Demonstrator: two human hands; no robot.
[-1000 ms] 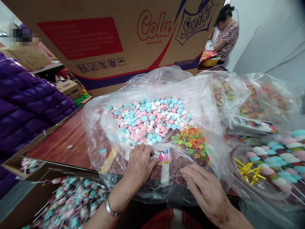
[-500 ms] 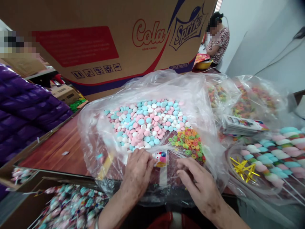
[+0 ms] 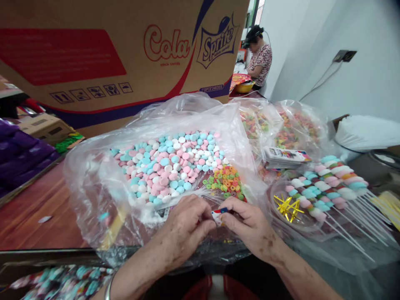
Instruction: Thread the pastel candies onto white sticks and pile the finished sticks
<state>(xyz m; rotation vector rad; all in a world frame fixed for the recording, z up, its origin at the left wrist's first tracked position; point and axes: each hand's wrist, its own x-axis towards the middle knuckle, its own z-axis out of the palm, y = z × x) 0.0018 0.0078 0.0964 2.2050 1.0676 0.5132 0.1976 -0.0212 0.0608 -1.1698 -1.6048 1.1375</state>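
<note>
Landmark: large clear plastic bag (image 3: pixel 93 183) of pink, blue and white candy discs (image 3: pixel 168 162), lying open on the brown wooden table (image 3: pixel 31 212).
Held thing: small white printed paper label (image 3: pixel 218 214), at the bag's near edge, just in front of the heap of coloured ring candies (image 3: pixel 226 183).
Left hand (image 3: pixel 184 227): fingers curled, tips pinching the label's left end.
Right hand (image 3: pixel 250 223): thumb and forefinger nipped on its right end, touching the left hand's fingertips.
Handling: the label looks light, thin and easily creased; the film beneath looks slippery and limp. Best taken by the edges.
Right of the bag: candy skewers (image 3: pixel 328 183) and gold twist ties (image 3: pixel 287 207).
Behind the bag: brown cardboard carton (image 3: pixel 103 54).
</note>
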